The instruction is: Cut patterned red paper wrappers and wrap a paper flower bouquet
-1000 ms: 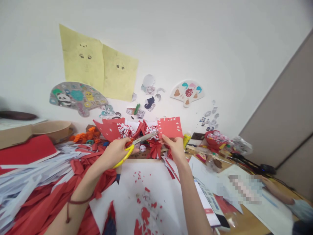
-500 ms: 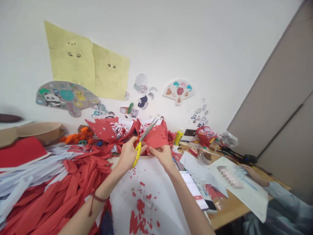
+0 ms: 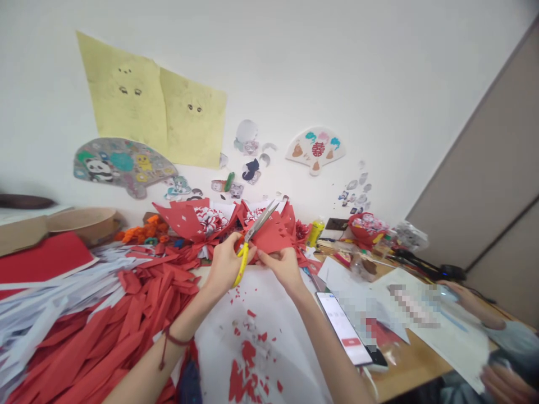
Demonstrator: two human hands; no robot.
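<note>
My left hand (image 3: 226, 262) is closed around a pair of scissors (image 3: 243, 262) with yellow handles. Their metal blades point up and to the right, across the edge of a red paper sheet (image 3: 280, 233). The lower edge of that sheet is pinched by my right hand (image 3: 283, 266); small notches show in the paper. Both hands are close together over a white sheet (image 3: 295, 336) strewn with red scraps (image 3: 248, 353). Whether my left fingertips also touch the red paper, I cannot tell.
Red strips (image 3: 143, 314) and white strips (image 3: 37, 331) pile up at left. Red paper-wrapped bouquets (image 3: 181, 221) stand against the wall. At right lie a phone (image 3: 343, 328) and papers; another person's hand (image 3: 475, 306) rests there, their other hand (image 3: 507, 384) lower down.
The view has shifted slightly, so most things sit a little farther right. My hands keep their hold on the scissors and paper. The other person's second hand has come into view at lower right.
</note>
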